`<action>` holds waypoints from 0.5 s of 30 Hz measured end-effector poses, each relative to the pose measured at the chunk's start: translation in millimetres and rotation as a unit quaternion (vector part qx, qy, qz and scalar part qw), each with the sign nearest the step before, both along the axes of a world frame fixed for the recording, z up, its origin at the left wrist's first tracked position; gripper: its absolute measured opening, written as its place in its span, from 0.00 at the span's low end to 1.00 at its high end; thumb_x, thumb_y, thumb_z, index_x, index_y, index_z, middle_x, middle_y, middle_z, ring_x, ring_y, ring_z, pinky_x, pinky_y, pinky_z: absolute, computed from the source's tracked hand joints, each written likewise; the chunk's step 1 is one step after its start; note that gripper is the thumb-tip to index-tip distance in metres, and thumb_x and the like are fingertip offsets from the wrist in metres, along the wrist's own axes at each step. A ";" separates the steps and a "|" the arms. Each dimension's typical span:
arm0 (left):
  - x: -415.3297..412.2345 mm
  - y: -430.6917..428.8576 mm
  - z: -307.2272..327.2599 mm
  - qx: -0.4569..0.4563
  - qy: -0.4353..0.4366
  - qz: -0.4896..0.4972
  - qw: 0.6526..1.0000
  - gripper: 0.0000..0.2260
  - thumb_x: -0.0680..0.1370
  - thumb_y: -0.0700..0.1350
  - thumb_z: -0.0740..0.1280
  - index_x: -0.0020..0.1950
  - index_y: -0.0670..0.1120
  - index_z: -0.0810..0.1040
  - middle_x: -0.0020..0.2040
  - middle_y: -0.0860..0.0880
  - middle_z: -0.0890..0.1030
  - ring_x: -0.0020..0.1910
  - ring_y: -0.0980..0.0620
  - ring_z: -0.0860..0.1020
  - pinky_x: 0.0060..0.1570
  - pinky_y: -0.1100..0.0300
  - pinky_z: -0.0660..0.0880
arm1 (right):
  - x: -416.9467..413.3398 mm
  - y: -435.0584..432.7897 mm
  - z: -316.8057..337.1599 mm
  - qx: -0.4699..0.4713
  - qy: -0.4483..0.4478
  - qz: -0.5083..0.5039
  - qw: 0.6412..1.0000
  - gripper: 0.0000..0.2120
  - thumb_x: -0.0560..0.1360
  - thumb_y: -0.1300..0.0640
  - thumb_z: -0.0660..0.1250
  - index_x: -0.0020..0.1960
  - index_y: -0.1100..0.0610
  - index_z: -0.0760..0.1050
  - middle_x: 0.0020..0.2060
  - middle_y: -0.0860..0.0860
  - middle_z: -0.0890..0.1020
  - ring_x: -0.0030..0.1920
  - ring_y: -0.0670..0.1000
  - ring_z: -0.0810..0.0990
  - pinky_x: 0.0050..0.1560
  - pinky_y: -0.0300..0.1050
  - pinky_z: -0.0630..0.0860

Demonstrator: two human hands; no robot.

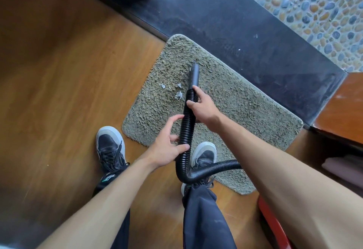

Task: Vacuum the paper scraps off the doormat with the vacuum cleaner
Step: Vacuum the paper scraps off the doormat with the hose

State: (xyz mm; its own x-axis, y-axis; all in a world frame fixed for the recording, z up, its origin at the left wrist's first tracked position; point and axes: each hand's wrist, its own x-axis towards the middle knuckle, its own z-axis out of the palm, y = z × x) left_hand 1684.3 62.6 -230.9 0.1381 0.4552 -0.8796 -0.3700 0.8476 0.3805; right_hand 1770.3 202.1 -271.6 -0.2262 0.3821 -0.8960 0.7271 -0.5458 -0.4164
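Black hose (187, 123): my right hand (202, 107) grips it near the nozzle (194, 74); left hand (167, 146) loosely cups it lower. I'd sweep the nozzle left to the paper scraps (176, 91) on the doormat (245, 101).

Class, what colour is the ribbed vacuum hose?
Black: the hose, clearest in the head view, the only one.

I see three grey paper scraps (177, 91) on the shaggy doormat (245, 103), just left of the black hose's (187, 129) smooth nozzle (194, 74).
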 end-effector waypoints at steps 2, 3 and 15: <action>5.2 -2.3 2.7 0.000 -0.009 -0.002 1.000 0.35 0.77 0.29 0.68 0.71 0.63 0.63 0.49 0.40 0.85 0.41 0.45 0.84 0.37 0.55 0.80 | 8.3 -4.0 1.3 -0.009 0.000 -0.029 1.000 0.30 0.79 0.65 0.61 0.78 0.50 0.58 0.61 0.57 0.78 0.53 0.53 0.80 0.56 0.55 0.80; 8.1 -4.1 4.2 0.000 -0.016 0.000 1.000 0.35 0.77 0.29 0.68 0.71 0.63 0.63 0.49 0.39 0.84 0.40 0.46 0.84 0.36 0.56 0.80 | 12.3 -5.9 2.0 -0.018 0.000 -0.046 0.999 0.30 0.79 0.66 0.60 0.78 0.50 0.58 0.60 0.58 0.78 0.50 0.52 0.80 0.52 0.52 0.80; 0.9 -16.9 9.0 -0.007 0.004 0.016 1.000 0.34 0.77 0.30 0.68 0.69 0.66 0.64 0.49 0.42 0.85 0.43 0.47 0.84 0.40 0.55 0.80 | -1.3 -11.5 0.7 -0.060 0.019 -0.081 0.995 0.29 0.79 0.66 0.62 0.77 0.49 0.61 0.56 0.57 0.79 0.47 0.53 0.80 0.41 0.49 0.81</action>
State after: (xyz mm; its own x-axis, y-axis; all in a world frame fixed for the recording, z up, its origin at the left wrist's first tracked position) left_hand 1685.3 45.7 -221.9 0.1166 0.4472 -0.8868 -0.3939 0.8405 0.3720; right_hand 1769.0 190.6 -270.9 -0.2051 0.3078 -0.9291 0.6098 -0.7023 -0.3673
